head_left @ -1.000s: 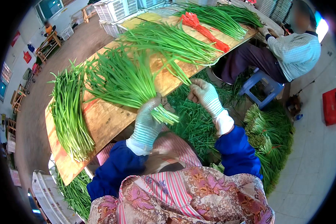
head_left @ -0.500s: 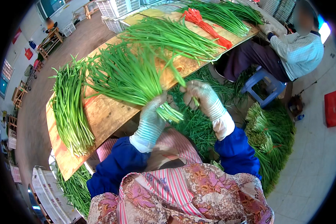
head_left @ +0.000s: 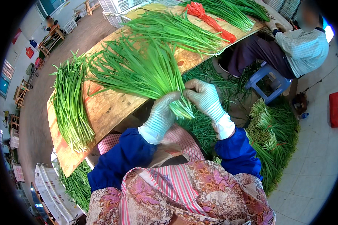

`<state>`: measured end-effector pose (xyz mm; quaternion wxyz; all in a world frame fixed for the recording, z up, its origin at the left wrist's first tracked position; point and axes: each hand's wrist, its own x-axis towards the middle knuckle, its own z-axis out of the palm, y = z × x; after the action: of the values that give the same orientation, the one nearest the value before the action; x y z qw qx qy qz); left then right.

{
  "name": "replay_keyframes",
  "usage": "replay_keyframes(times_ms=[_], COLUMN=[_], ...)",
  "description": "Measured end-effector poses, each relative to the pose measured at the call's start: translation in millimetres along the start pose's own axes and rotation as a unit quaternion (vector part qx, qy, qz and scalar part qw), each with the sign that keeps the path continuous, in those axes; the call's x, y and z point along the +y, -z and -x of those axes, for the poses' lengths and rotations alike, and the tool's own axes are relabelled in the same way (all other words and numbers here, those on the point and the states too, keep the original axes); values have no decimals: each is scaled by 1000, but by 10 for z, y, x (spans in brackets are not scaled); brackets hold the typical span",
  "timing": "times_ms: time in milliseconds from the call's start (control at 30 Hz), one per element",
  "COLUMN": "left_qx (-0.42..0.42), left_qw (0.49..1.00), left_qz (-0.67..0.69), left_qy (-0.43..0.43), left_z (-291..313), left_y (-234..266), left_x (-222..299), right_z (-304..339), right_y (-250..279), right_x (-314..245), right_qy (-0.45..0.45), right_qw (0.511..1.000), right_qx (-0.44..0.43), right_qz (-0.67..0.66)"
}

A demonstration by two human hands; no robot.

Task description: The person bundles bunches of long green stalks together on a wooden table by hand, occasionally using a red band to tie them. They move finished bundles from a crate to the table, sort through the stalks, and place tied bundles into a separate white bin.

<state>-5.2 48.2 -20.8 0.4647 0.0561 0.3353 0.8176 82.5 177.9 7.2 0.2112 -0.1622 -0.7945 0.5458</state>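
My left hand (head_left: 161,112), in a striped work glove, is wrapped round the pale stem ends of a bunch of garlic chives (head_left: 154,71). The green leaves fan out up and to the left, over the wooden board (head_left: 110,112). My right hand (head_left: 205,98), gloved alike, is closed with its fingertips pinched against the right edge of the stems, just above the cut ends. What lies between those fingertips is mostly hidden. Another pile of chives (head_left: 73,108) lies on the board at left, and a loose pile (head_left: 176,33) lies farther back.
Red ties (head_left: 206,22) lie on the board's far part. A co-worker (head_left: 302,48) sits at the upper right by a blue stool (head_left: 268,82). Tied chive bundles (head_left: 274,146) are heaped on the floor at right; loose leaves (head_left: 202,131) lie below my hands. White crates (head_left: 118,9) stand behind.
My right hand has come left and slightly up, from holding a separate chive stalk apart to touching the bunch. My left hand has shifted a little right with the bunch.
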Motion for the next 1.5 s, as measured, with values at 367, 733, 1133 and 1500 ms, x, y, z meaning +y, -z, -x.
replay_keyframes(times_ms=[367, 733, 1133, 1500], left_qx=[10, -11, -3, -34], left_qw=[1000, 1000, 1000, 999], left_qz=[-18, 11, 13, 35], left_qy=[0, 21, 8, 21], left_z=[-7, 25, 64, 65], left_y=[-3, -13, 18, -81], left_x=[11, 50, 23, 73], right_z=[-24, -64, 47, 153], right_y=[5, -92, -120, -194], right_x=[-34, -24, -117, -80], right_qy=[-72, -51, -74, -10], right_qw=[977, 985, 992, 984], right_qx=[8, -6, -23, 27], right_qz=[-198, -167, -104, -175])
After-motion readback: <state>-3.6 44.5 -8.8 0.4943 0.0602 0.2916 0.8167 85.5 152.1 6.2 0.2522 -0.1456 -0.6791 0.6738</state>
